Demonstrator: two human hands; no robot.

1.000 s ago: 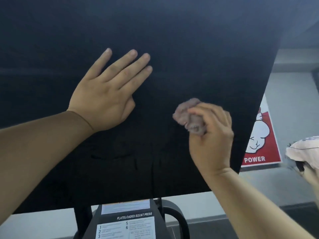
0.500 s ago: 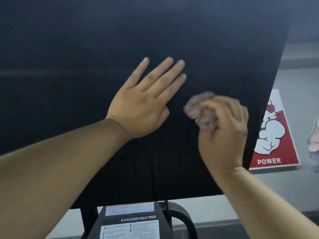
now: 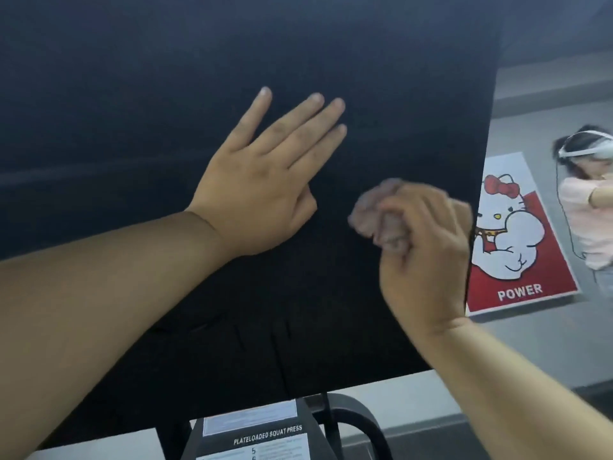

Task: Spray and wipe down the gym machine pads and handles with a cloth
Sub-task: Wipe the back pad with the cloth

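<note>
Across the large black pad [image 3: 139, 94], the left hand [image 3: 262, 194] is laid flat with its fingers straight and slightly spread, nothing held. Just to its right, a crumpled pinkish cloth [image 3: 378, 214] is gripped in the curled fingers of the right hand [image 3: 428, 257] and pressed against the pad near its right edge. Below, an instruction label [image 3: 265, 436] is seen. Farther right, a red poster [image 3: 517, 240] is seen, then a person [image 3: 587, 207].

poster [image 3: 517, 240]: red and white, cartoon cat flexing an arm, word POWER along its bottom | person [image 3: 585, 207]: just right of the poster, pink top, white headset band, partly cut off | placard [image 3: 265, 436]: well below-left of the poster, reads PLATELOADED SQUAT PRESS
</note>
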